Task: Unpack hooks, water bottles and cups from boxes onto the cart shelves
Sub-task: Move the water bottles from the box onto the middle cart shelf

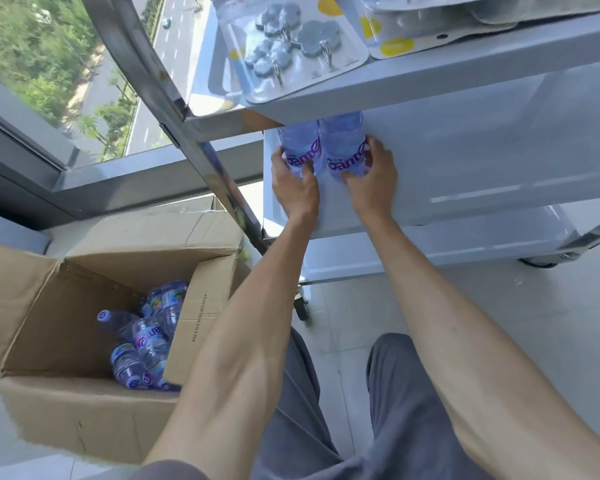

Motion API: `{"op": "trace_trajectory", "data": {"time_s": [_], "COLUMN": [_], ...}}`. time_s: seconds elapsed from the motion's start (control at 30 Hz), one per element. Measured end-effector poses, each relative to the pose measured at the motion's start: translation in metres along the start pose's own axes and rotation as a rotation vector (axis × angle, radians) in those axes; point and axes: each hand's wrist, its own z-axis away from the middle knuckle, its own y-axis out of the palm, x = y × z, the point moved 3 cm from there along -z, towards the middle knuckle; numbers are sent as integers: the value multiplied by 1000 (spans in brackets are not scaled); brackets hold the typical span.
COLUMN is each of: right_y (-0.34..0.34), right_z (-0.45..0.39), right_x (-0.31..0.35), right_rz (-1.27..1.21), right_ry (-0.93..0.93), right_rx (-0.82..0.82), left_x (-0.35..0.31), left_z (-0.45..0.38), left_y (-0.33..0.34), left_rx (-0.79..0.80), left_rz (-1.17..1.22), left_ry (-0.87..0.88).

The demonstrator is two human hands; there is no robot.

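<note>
Standing by the window, a steel cart [465,81] carries hook packs [291,50] on its top shelf, above the fingers. Left of them, an open cardboard box [49,341] holds loose water bottles [146,337]. On the middle shelf, left hand [293,183] and right hand [373,174] each grip one upright bottle: left bottle [298,140], right bottle [343,136], fingers curled around both.

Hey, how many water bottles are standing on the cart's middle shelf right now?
2: one bottle in the left hand, the other bottle beside it in the right hand. The top shelf may hide more.
</note>
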Motion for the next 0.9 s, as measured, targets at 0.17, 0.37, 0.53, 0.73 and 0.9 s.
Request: {"op": "trace_trajectory", "data": {"time_s": [0.17, 0.37, 0.53, 0.73, 0.9], "right_y": [20, 27, 25, 12, 24], "right_z": [-9, -8, -3, 62, 127], "right_x": [7, 12, 15, 22, 31], "right_rz": [69, 168, 213, 99, -1], "right_ry": [34, 121, 155, 188, 129], "right_rx": [-54, -108, -90, -297, -231], "left_x": [4, 8, 3, 9, 12], "left_z": [-2, -3, -1, 42, 64], "left_y": [-2, -3, -11, -64, -123], "left_rx": [-3, 26, 67, 51, -8], "left_rz": [48, 56, 1, -69, 25], "left_ry": [-1, -25, -24, 132, 206]}}
